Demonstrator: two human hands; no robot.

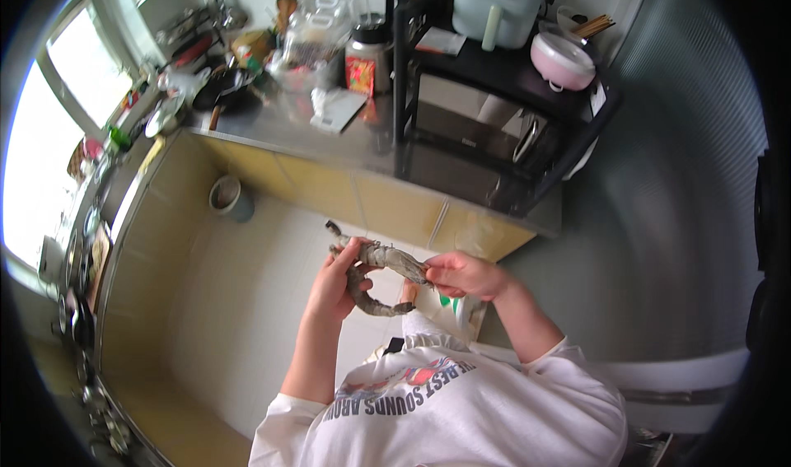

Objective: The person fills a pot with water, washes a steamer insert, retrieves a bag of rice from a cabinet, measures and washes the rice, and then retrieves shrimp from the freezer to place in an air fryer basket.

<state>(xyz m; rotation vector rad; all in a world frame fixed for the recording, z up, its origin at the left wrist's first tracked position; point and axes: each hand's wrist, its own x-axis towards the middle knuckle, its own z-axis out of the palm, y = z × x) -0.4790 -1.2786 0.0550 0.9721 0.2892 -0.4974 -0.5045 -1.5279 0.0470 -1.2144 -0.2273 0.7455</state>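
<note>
Two grey raw shrimp are held up above the floor in front of my shirt. My left hand (338,281) grips both near their middles, fingers wrapped around them. The upper shrimp (386,257) stretches across to the right, where my right hand (463,275) pinches its end between thumb and fingers. The lower shrimp (364,299) curls downward from my left hand, its dark-tipped end pointing right, below the upper one.
A steel counter (290,121) with a kitchen scale (338,109), blender (369,53) and wok (224,88) runs ahead. A black rack (401,71) holds an air fryer (494,10) and pink pot (562,62). A bin (231,199) stands on the floor; an open drawer (673,374) lies right.
</note>
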